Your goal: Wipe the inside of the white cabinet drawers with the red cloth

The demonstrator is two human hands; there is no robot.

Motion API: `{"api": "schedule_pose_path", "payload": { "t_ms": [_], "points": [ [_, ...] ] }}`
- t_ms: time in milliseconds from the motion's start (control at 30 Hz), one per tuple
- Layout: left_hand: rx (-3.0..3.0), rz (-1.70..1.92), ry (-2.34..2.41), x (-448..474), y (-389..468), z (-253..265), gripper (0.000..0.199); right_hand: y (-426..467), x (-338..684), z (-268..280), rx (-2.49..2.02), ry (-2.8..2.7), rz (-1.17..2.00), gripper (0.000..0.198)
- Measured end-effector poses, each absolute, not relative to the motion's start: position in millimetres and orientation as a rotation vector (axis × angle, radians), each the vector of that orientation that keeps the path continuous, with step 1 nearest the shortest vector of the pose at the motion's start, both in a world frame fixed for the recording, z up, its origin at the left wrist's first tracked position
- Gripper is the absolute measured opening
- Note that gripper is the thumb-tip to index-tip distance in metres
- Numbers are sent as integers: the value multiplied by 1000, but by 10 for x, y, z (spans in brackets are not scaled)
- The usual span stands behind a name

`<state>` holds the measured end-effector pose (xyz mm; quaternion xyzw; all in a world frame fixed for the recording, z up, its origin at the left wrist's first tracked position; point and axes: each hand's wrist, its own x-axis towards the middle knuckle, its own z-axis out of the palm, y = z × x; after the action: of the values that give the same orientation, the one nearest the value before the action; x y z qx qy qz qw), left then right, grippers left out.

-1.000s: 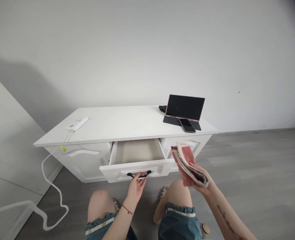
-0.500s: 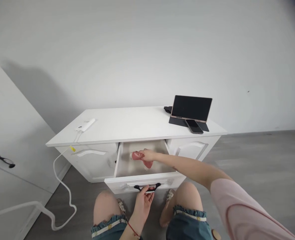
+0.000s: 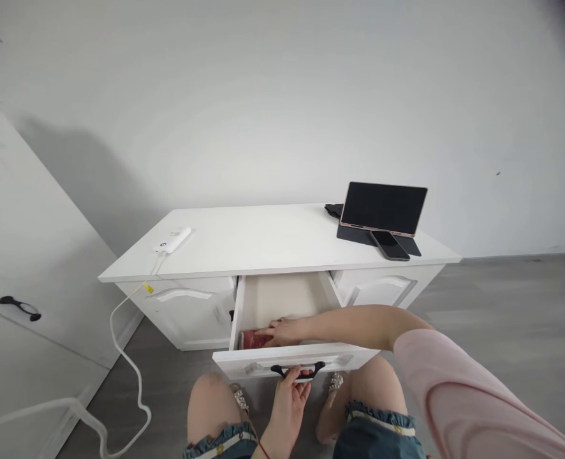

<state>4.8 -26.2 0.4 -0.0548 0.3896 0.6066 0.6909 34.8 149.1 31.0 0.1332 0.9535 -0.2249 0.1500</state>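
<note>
A white drawer [image 3: 289,296] stands pulled out from the middle of a low white cabinet. My left hand [image 3: 289,398] is closed on the black drawer handle [image 3: 318,367] at its front, with fingertips hooked around the bar. Inside the drawer, a folded red-pink cloth item [image 3: 251,339], possibly a sock, lies in the front left corner. My right hand [image 3: 282,333] reaches in from the right and rests on it, fingers stretched out to the left. The drawer front hides the lower part of the cloth and of this hand.
On the cabinet top [image 3: 258,239] are a white device [image 3: 175,241] with a cable [image 3: 134,360] trailing to the floor, a tablet [image 3: 382,208] on a stand, and a phone [image 3: 389,245]. A tall white cupboard [image 3: 34,255] stands at the left. My knees flank the drawer handle.
My right hand has carried the red-pink cloth from mid-drawer to the front left corner and set it down. My left hand stays on the handle. The view has shifted slightly.
</note>
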Motion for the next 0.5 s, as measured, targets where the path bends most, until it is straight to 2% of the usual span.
{"api": "schedule_pose_path", "payload": {
  "t_ms": [67, 167, 333, 500],
  "points": [
    [-132, 1358, 879, 53, -258, -6, 12, 1526, 348, 237, 179, 2815, -495, 41],
    [-175, 1350, 903, 47, -253, -34, 15, 1654, 302, 147, 173, 2897, -339, 51],
    [-180, 1337, 908, 22, -254, -113, 18, 2059, 171, 125, 483, 2911, -267, 53],
    [-186, 1313, 932, 32, -227, -220, 20, 2456, -66, 149, 891, 2889, -298, 43]
  ]
}}
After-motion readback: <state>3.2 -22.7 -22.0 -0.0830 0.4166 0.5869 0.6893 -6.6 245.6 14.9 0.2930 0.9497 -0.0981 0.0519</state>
